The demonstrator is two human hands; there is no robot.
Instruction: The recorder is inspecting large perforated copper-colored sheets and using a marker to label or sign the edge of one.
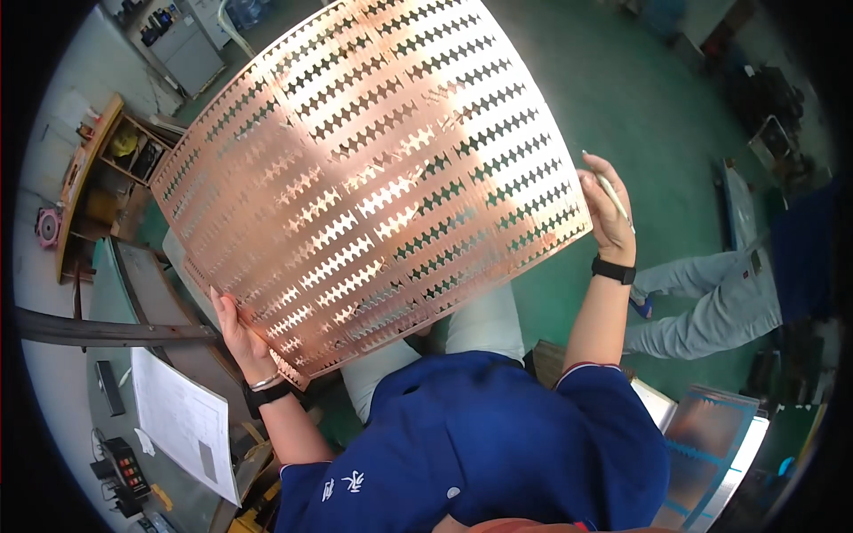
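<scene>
A large, thin copper sheet [404, 191], punched with rows of toothed slots, is held up tilted in front of me. My left hand [242, 342] grips its lower left corner, the thumb and fingers closed at the edge. At the right edge, my right hand [609, 209] has its fingers bent against the sheet. A slim white pen-like stick [613, 197] is tucked between those same fingers. Light glares off the sheet's upper right part, and many slots show the green floor through them.
At left, a paper drawing [182, 426] lies on a desk [102, 400] near a black device with coloured buttons [124, 471]. A metal bar [107, 330] juts in. Another person's legs [711, 302] are at right; a film-covered panel [711, 444] stands at lower right.
</scene>
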